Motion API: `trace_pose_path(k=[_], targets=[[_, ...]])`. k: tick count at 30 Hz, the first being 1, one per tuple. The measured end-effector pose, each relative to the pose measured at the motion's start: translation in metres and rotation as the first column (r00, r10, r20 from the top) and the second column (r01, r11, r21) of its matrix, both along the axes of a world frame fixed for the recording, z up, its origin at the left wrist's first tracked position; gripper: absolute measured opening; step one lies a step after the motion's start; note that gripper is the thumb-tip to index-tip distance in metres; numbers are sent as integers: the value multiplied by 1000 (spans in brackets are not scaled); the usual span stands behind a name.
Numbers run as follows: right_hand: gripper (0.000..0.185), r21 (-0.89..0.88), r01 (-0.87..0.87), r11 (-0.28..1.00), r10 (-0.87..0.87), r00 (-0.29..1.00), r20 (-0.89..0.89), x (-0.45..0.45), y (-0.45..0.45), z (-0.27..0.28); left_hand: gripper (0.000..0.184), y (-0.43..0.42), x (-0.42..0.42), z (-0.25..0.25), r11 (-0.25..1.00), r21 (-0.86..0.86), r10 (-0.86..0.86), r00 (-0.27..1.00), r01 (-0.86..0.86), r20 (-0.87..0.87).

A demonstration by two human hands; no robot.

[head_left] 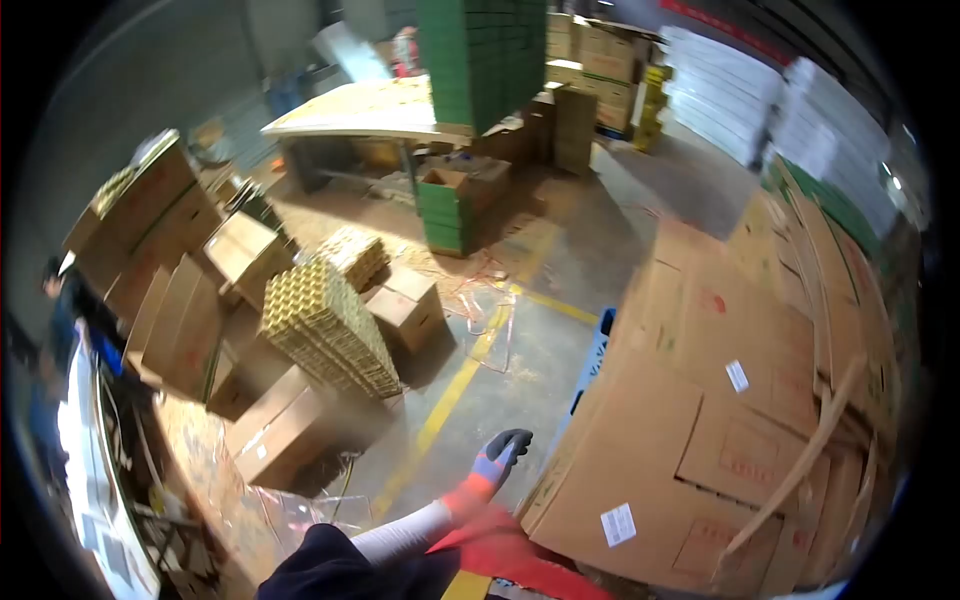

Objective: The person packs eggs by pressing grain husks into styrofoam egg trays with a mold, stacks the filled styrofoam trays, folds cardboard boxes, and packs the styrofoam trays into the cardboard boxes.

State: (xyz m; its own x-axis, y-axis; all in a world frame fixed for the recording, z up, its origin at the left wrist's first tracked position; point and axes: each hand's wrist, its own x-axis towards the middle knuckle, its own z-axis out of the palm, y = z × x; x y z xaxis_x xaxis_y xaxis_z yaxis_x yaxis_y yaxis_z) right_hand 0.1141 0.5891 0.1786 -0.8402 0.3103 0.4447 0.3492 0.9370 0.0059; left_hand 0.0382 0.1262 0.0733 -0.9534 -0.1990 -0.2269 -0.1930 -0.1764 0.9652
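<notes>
My left hand is in a grey-purple glove with dark fingertips and an orange cuff. It hangs low in the middle of the view, its fingers loosely bent and somewhat blurred, with nothing visible in them. Close to its right are large flattened cardboard sheets, stacked high, with printed marks and white labels. Between hand and stack shows the edge of a blue pallet. Red cloth lies across my front below the wrist. My right hand is out of sight.
Left of a yellow floor line stand a stack of egg trays, a closed carton and several other boxes. Behind are a table and a tall green stack. At the far left edge is another person.
</notes>
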Motion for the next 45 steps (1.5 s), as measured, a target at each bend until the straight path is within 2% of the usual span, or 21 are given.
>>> trace_pose_path(k=[4,9,15,19,21,22,23,25,27,28,29,31,33,35,37,38,39,41,42,43,45], targets=[[55,83,-176,981,175,984,15,-60,-25,27,36,-29,22,-3,989,39,143,987,-146,68],[51,282,-342,896,361,932,-17,-108,-49,82,36,-68,47,-5,960,50,260,946,-274,195],[45,542,-447,711,547,837,-26,-154,-119,159,38,-124,38,-20,964,80,237,955,-254,177],[42,647,-460,608,627,779,-35,-186,-194,202,37,-198,31,-30,959,107,238,950,-263,201],[40,673,-487,556,669,743,-14,-207,-231,220,36,-239,33,-42,937,57,329,926,-344,186],[39,678,-501,538,683,731,-2,-218,-249,227,34,-262,34,-45,934,-22,356,928,-356,113],[38,678,-515,525,696,718,6,-230,-266,231,33,-284,33,-44,918,9,392,912,-396,116],[37,659,-559,503,732,681,18,-259,-300,229,27,-327,30,-60,888,16,457,887,-459,71],[35,635,-603,483,760,649,37,-295,-338,224,25,-366,25,-96,873,-71,488,869,-483,84],[36,557,-650,518,733,673,103,-308,-364,219,23,-373,15,-82,831,39,549,828,-555,114],[36,566,-642,517,733,674,95,-323,-383,215,24,-383,6,-80,808,99,571,813,-581,113],[31,442,-747,496,809,583,77,-360,-417,205,27,-398,-15,-89,786,84,598,788,-612,147],[30,408,-774,485,830,554,63,-405,-450,189,28,-404,-40,-107,742,138,623,751,-656,219],[29,262,-851,454,872,485,64,-459,-476,169,29,-405,-67,-155,744,82,642,744,-663,186],[33,271,-861,431,877,470,98,-527,-495,141,30,-411,-98,-191,738,92,595,709,-668,379],[37,204,-887,414,894,439,92,-560,-504,124,30,-409,-117,-172,708,140,602,695,-692,393],[41,132,-910,394,909,407,94,-592,-514,108,30,-411,-131,-181,702,141,601,687,-698,408],[49,9,-896,444,868,432,244,-656,-547,72,31,-436,-162,-207,755,126,508,695,-644,509],[48,-45,-918,395,886,367,284,-688,-569,50,33,-441,-178,-216,720,83,572,657,-689,491],[47,-107,-933,343,900,294,321,-716,-598,29,33,-453,-194,-203,694,174,545,668,-699,506],[46,-216,-959,186,924,96,370,-742,-678,10,31,-481,-222,-242,767,-69,626,721,-638,297]])
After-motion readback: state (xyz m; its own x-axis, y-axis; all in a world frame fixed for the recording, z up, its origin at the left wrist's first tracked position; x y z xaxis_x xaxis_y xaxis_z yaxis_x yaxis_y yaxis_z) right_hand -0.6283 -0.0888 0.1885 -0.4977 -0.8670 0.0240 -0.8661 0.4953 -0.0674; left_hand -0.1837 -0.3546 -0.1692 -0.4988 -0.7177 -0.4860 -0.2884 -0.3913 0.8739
